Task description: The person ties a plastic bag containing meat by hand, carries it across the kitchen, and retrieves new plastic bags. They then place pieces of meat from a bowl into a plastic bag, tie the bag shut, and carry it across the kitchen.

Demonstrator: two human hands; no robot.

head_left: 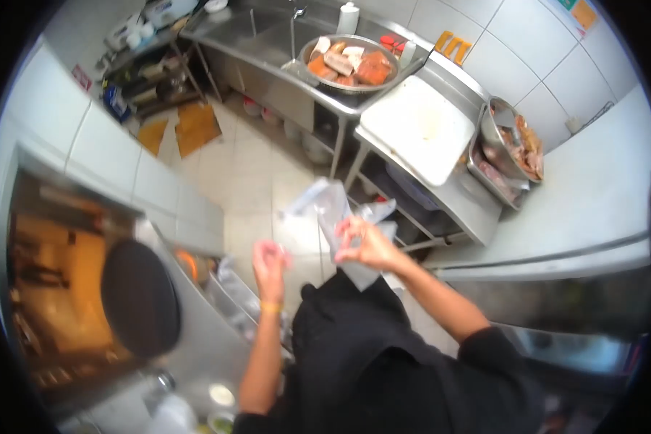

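Observation:
Below the centre of the head view, my right hand [364, 244] is closed on a thin translucent plastic bag [329, 206], which hangs in loose folds in front of my black clothing. My left hand [270, 259] is raised to the left of the bag, apart from it, with its fingers curled in. It is blurred, and anything between its fingertips is too small to make out. A yellow band [271, 307] circles the left wrist.
Ahead, a metal bowl of fish pieces [349, 64] sits at the sink [267, 36]. A white cutting board [419, 129] lies on the counter, beside a steel bowl of scraps [513, 141]. A round dark lid [140, 298] is at left. Cardboard [197, 129] lies on the floor.

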